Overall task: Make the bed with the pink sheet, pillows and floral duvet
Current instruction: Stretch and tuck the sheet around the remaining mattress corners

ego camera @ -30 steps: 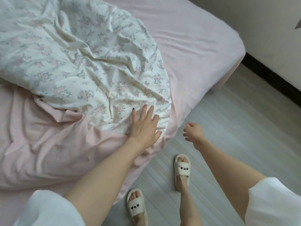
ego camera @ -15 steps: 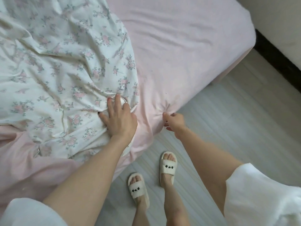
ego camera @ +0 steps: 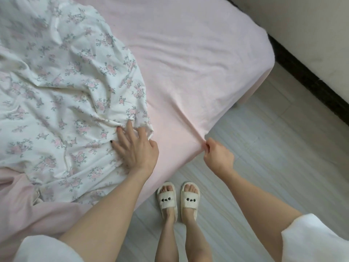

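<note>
L hand lies flat on floral duvet, fingers spread and fairly straight, pressing near its lower R edge. Duvet crumpled over L part of bed. R hand pinches pink sheet at bed's near edge; creases fan out from the pinch. Sheet corner looks tucked, can't confirm. Slippers on grey floor beside bed
</note>
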The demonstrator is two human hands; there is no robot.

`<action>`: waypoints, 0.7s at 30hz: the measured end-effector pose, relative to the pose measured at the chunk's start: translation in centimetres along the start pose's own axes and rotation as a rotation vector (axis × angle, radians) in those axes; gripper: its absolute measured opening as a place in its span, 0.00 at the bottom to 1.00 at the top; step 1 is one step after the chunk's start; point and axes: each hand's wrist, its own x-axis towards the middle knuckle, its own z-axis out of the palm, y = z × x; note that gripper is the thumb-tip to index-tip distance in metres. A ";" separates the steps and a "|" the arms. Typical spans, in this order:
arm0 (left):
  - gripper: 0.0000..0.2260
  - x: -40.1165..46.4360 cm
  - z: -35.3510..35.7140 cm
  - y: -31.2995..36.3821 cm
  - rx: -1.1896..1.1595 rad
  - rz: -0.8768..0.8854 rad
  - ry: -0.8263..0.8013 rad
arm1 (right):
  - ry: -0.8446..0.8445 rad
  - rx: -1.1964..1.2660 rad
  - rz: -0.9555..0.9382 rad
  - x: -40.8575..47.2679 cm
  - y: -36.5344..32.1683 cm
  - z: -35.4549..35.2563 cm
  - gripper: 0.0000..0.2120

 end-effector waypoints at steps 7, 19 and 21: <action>0.19 1.4 -1.0 1.4 0.045 0.333 -0.006 | -0.317 0.224 0.211 2.7 0.0 0.5 0.11; 0.26 6.1 -1.1 10.4 0.094 0.551 -0.159 | 0.231 0.581 0.336 13.5 3.0 -10.9 0.20; 0.28 7.3 -0.3 13.4 0.090 0.532 -0.155 | 0.282 0.574 0.372 16.9 4.5 -13.6 0.20</action>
